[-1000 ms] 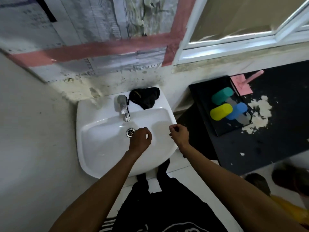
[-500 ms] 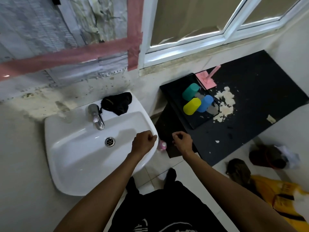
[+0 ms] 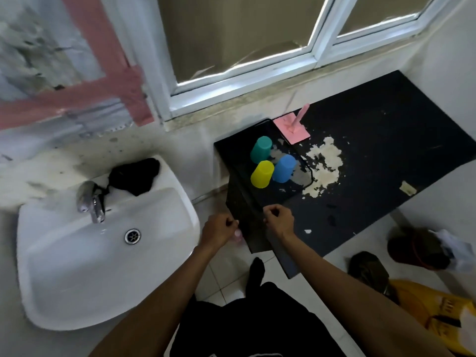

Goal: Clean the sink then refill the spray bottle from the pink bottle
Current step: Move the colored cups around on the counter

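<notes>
1. Near: person's legs in black clothing (image 3: 247,320), both forearms reach fwd over the white tiled floor (image 3: 224,269).
2. Left hand (image 3: 217,230): fingers curled into a loose fist, nothing visibly held. It hangs just off the right rim of the white ceramic wall sink (image 3: 103,253).
3. Right hand (image 3: 279,221): fingers curled too, thumb & forefinger tips close together; can't tell if they pinch anything. It sits over the front edge of the black stone surface (image 3: 373,202).
4. Small pink object (image 3: 238,237) peeks out just below the left hand, low betw. sink and surface; prob. the pink bottle, mostly hidden. Spray bottle: not seen.
5. Sink basin looks wet around the metal drain (image 3: 132,236); chrome tap (image 3: 91,202) behind it, black cloth (image 3: 135,176) on the back ledge.
6. Far: black tray (image 3: 231,150) w/ teal, yellow, blue plastic cups (image 3: 262,173), pink square paddle (image 3: 291,127), crumbly white spill (image 3: 324,166).
7. Step in hand, my guess: fetching the pink bottle. Do it well: open the left fingers, reach down, grip the body not the cap, lift upright.
</notes>
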The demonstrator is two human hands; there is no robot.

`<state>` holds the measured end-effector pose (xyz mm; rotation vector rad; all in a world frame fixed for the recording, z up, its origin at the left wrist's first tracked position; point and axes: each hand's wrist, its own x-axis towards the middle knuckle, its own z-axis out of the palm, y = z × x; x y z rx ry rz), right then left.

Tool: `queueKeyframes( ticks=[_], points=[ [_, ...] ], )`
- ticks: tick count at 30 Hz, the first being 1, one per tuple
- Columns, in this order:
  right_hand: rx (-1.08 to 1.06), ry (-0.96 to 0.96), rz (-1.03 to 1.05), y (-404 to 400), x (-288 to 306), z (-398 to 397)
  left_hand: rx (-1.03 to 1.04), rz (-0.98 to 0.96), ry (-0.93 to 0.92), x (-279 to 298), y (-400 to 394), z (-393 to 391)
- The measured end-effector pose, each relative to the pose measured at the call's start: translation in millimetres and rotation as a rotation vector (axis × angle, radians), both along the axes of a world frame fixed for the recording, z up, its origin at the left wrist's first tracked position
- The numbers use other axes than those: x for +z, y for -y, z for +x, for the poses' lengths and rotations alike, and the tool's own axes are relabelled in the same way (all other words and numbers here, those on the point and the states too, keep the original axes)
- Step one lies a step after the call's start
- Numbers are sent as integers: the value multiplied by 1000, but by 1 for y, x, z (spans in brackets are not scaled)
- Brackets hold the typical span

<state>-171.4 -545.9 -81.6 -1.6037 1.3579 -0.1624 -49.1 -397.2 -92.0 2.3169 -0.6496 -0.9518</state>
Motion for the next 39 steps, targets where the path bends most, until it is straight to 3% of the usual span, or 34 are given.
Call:
queueKeyframes(
  ticks=[9, 20, 26, 34, 39],
  points=[
    [10, -37, 25, 88, -4, -34, -47, 106, 29, 2, 82, -34],
    [24, -59, -99, 141, 17, 3, -36, -64, 67, 15, 150, 13],
    [177, -132, -159, 166, 18, 31, -87, -24, 214, 15, 187, 37],
    [390, -255, -170, 185, 4, 55, -128, 49, 100, -5, 210, 44],
    [459, -192, -153, 199, -12, 58, -48, 13, 66, -16, 217, 42]
  ],
)
